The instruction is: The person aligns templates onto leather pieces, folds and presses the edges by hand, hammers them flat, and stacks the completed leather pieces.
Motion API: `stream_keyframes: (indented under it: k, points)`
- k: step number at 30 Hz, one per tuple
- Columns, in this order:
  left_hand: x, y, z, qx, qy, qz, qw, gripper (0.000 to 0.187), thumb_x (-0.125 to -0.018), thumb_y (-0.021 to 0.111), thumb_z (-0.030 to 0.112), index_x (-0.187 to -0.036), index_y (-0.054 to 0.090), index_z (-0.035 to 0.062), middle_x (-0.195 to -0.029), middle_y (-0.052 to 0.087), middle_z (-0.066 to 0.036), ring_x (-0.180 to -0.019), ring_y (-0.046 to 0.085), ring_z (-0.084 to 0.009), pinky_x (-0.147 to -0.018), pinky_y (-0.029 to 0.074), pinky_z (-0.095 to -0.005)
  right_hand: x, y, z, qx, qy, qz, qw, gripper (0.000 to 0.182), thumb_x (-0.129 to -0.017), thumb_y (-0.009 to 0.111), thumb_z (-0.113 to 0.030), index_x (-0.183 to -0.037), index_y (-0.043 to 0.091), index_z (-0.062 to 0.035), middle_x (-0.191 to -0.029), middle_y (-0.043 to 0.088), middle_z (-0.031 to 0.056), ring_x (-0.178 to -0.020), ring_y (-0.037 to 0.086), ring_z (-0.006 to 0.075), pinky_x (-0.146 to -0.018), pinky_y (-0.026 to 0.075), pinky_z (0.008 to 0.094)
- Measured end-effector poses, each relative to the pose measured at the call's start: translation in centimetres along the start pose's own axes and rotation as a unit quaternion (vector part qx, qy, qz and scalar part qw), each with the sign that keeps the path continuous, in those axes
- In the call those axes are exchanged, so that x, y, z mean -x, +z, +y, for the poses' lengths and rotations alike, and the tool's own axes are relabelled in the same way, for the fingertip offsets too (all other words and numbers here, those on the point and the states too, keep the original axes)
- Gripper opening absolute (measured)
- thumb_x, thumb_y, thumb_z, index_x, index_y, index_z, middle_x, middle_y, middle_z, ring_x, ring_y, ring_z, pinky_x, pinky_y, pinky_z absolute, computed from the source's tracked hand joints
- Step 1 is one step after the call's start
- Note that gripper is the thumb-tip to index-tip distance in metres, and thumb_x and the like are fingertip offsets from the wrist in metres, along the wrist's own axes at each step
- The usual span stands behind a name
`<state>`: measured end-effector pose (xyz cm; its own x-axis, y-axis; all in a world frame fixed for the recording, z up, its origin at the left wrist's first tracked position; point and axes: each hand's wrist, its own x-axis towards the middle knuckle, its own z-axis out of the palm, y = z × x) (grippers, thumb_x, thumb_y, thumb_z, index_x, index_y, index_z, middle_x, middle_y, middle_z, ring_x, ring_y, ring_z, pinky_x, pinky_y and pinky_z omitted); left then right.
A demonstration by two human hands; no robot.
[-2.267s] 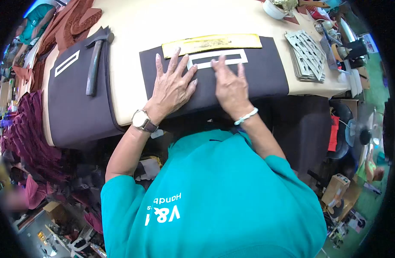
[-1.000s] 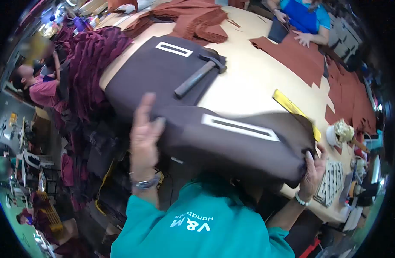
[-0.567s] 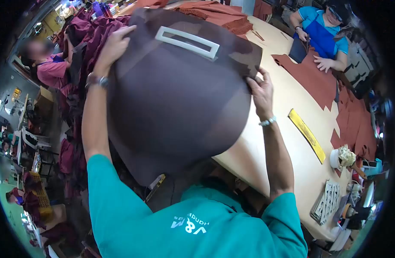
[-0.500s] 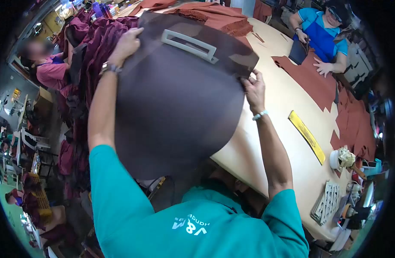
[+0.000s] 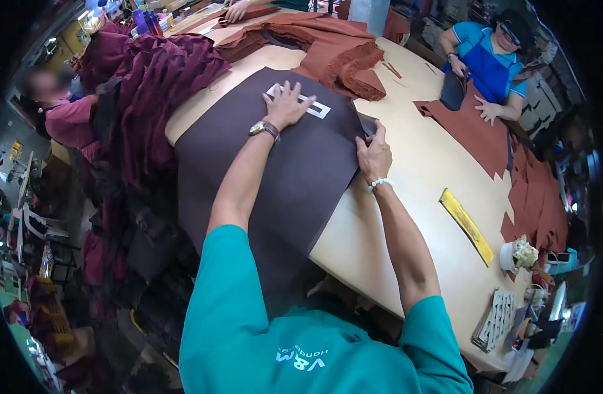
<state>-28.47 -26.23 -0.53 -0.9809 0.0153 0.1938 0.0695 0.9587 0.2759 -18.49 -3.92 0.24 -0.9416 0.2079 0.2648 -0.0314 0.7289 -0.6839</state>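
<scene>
A large dark brown sheet lies over the table's left part and hangs down past its near edge. On its far part rests a pale rectangular frame with a long slot. My left hand lies on the sheet and the frame's left part, fingers spread. At the sheet's right edge is my right hand, its fingers bent round a small dark folded part of the material; the thumb is next to the edge.
Rust-coloured material lies beyond the sheet, maroon material at the left. A yellow strip, a white pot and slotted pale pieces are at the right. A co-worker handles rust material at the far right.
The sheet has come down from my raised hands onto the table. My left hand has let go of its far left edge and moved right onto the frame. A co-worker's hand has appeared at the top.
</scene>
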Motion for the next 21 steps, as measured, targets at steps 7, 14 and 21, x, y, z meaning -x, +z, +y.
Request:
stream_keyframes:
  k: [7, 14, 21]
  points:
    - [-1.1, 1.4, 0.5, -0.045, 0.046, -0.045, 0.997, 0.075, -0.083, 0.037, 0.064, -0.140, 0.031, 0.0160, -0.147, 0.018, -0.019, -0.135, 0.012, -0.0411, -0.101, 0.010, -0.0673, -0.6, -0.4, 0.2, 0.028, -0.009, -0.024, 0.999, 0.064, -0.076, 0.063, -0.021, -0.132, 0.035, -0.0058, -0.081, 0.066, 0.0116, -0.076, 0.064, 0.0335, -0.071, 0.049, 0.0424]
    - [0.5, 1.1, 3.5, -0.004, 0.019, -0.005, 1.000, 0.083, -0.080, 0.041, 0.067, -0.140, 0.030, 0.0110, -0.147, 0.016, -0.021, -0.136, 0.009, -0.0405, -0.104, 0.008, -0.0640, -0.7, -1.8, 0.2, -0.056, 0.001, 0.004, 0.998, 0.053, -0.078, 0.061, -0.024, -0.125, 0.045, -0.0034, -0.093, 0.064, 0.0141, -0.084, 0.061, 0.0333, -0.078, 0.047, 0.0420]
    - [1.4, 1.0, 4.4, -0.022, 0.000, -0.091, 0.996, 0.092, -0.076, 0.039, 0.075, -0.142, 0.025, 0.0120, -0.148, 0.012, -0.020, -0.137, 0.005, -0.0396, -0.104, 0.008, -0.0637, -0.8, -1.8, 4.5, 0.102, -0.140, -0.020, 0.985, 0.036, -0.077, 0.061, -0.018, -0.110, 0.059, -0.0052, -0.101, 0.062, 0.0141, -0.095, 0.058, 0.0320, -0.083, 0.046, 0.0407]
